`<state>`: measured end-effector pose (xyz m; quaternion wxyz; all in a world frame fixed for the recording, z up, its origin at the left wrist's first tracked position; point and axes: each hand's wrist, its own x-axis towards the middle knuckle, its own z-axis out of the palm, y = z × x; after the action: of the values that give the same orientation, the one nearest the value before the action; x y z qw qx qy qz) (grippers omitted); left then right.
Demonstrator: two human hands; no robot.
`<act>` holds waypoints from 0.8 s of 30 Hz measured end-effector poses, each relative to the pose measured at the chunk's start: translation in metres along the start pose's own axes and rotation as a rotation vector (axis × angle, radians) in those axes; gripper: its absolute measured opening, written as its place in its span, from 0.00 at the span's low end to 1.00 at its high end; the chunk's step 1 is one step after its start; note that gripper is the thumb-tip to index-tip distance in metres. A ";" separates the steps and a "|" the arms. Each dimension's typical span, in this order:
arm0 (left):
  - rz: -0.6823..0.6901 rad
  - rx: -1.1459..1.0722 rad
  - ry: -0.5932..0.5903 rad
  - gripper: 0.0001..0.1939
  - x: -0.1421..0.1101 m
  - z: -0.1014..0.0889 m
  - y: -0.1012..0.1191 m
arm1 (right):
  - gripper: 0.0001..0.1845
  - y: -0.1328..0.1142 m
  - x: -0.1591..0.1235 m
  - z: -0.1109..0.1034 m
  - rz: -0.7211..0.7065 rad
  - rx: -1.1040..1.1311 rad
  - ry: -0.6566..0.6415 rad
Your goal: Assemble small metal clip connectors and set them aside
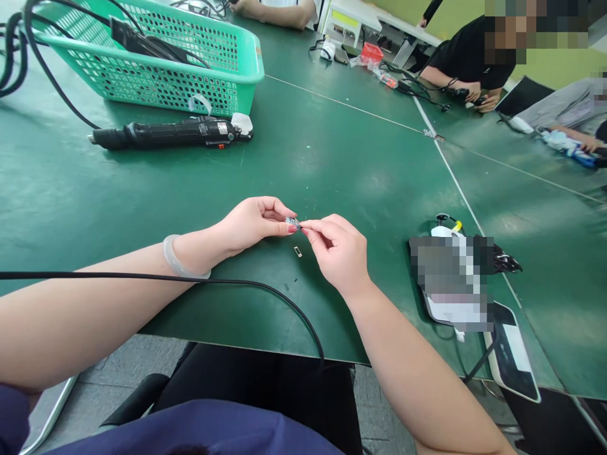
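Observation:
Between thumb and fingers, my left hand (258,221) pinches a small grey-blue part (293,222), perhaps a tiny circuit board; its details are too small to make out. My right hand (339,249) meets it from the other side, thumb and forefinger pinched at its right end. Whatever lies between those right fingertips is hidden or too small to name. Just below the fingertips, a small pale rectangular frame (298,251) lies on the green table (227,316). A tiny dark bit (295,280) rests nearer the table edge.
A black electric screwdriver (165,134) lies before a green plastic basket (156,88) holding cables. One black cable (265,287) crosses my left forearm. At right are a blurred-out device (450,278) and a black-and-white flat device (512,351). Other people sit across the table.

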<state>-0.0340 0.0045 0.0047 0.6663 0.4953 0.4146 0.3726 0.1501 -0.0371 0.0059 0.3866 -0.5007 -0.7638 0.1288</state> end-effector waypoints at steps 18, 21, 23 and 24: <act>0.003 -0.099 -0.092 0.11 0.001 -0.003 0.000 | 0.08 -0.003 -0.002 0.002 0.036 -0.043 0.030; -0.005 -0.109 -0.103 0.12 0.001 -0.002 -0.001 | 0.05 -0.003 -0.001 0.002 0.059 -0.024 0.039; -0.026 -0.110 -0.110 0.15 0.001 -0.002 0.000 | 0.03 -0.003 0.000 0.001 0.076 0.002 0.049; -0.040 -0.107 -0.111 0.17 0.001 -0.002 0.000 | 0.02 -0.002 0.000 0.001 0.084 0.014 0.057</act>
<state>-0.0360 0.0057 0.0042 0.7212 0.4706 0.3662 0.3526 0.1482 -0.0376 0.0068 0.4056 -0.5331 -0.7299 0.1358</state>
